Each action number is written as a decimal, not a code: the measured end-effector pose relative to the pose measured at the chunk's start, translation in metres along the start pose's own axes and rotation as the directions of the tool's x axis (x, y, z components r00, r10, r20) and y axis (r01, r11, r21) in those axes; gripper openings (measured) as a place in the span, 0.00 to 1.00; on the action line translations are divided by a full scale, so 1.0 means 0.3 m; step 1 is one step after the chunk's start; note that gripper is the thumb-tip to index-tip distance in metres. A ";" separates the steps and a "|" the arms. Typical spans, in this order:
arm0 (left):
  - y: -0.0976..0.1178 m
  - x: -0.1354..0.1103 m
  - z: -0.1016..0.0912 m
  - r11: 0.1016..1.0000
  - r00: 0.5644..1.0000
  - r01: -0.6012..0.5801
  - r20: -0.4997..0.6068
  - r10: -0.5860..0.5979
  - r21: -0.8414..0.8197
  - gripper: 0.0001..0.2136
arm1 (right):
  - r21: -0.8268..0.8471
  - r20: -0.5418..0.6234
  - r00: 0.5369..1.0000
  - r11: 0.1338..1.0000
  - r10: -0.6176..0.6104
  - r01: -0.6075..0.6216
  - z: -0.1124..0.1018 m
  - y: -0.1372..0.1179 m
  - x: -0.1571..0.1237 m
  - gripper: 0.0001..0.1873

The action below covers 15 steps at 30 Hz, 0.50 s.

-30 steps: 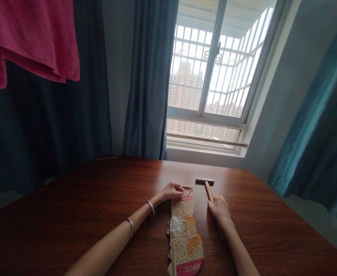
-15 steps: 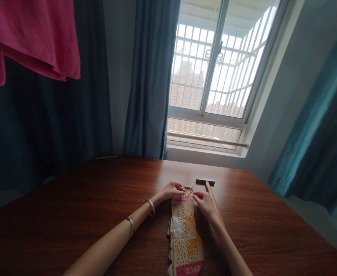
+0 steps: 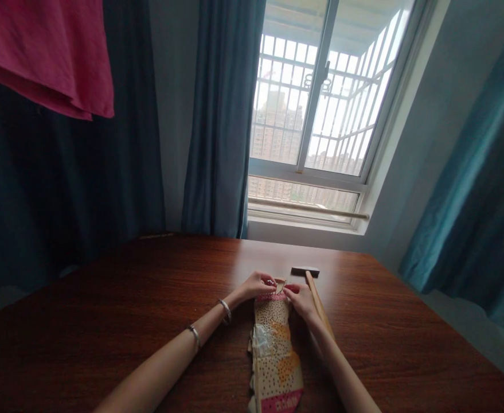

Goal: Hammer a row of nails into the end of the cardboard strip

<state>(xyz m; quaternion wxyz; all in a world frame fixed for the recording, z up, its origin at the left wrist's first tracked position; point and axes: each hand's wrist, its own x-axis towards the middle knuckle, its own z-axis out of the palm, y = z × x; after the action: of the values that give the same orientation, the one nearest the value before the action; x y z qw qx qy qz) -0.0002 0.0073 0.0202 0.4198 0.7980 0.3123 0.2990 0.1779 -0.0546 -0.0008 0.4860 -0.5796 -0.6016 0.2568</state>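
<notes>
A long cream strip (image 3: 273, 338) covered in dark spots lies lengthwise in front of me, with pink bands at its ends, orange-yellow patches, a shiny clear patch and ragged left edge. At its far end, my left hand (image 3: 258, 285) is closed, thumb and fingers pinched over small dark bits I cannot make out. My right hand (image 3: 300, 296) pinches at a thin dark stick-like piece (image 3: 282, 288) between the two hands. Just right of that hand lies a hammer (image 3: 305, 272) with a dark head and wooden handle, partly hidden by my right forearm.
All this rests on a brown wood-grain table (image 3: 127, 310). Beyond it are a barred window (image 3: 303, 115) and blue curtains (image 3: 221, 115). A pink cloth (image 3: 54, 57) hangs at the upper left.
My right hand has shifted slightly left, closer to my left hand. Thin dark pieces that stood apart between the hands now show less. My left hand stays at the strip's far end.
</notes>
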 end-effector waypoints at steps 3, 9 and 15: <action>-0.006 0.003 0.002 1.000 1.000 0.002 0.012 -0.002 0.005 0.13 | 0.013 0.025 1.000 1.000 0.004 -0.004 0.009 0.001 0.015 0.14; -0.008 0.008 0.006 1.000 1.000 -0.017 0.004 0.017 0.011 0.14 | -0.014 0.042 0.999 1.000 -0.022 0.023 0.020 -0.009 -0.004 0.15; -0.018 0.011 0.010 1.000 1.000 -0.018 -0.023 0.019 0.018 0.14 | -0.074 0.006 0.998 0.995 -0.069 0.070 0.019 -0.030 -0.028 0.13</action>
<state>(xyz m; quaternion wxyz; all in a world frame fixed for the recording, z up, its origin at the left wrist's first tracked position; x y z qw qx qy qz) 0.0028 0.0105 0.0149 0.4064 0.8009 0.3125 0.3094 0.1675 -0.0630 0.0023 0.4715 -0.5756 -0.6314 0.2183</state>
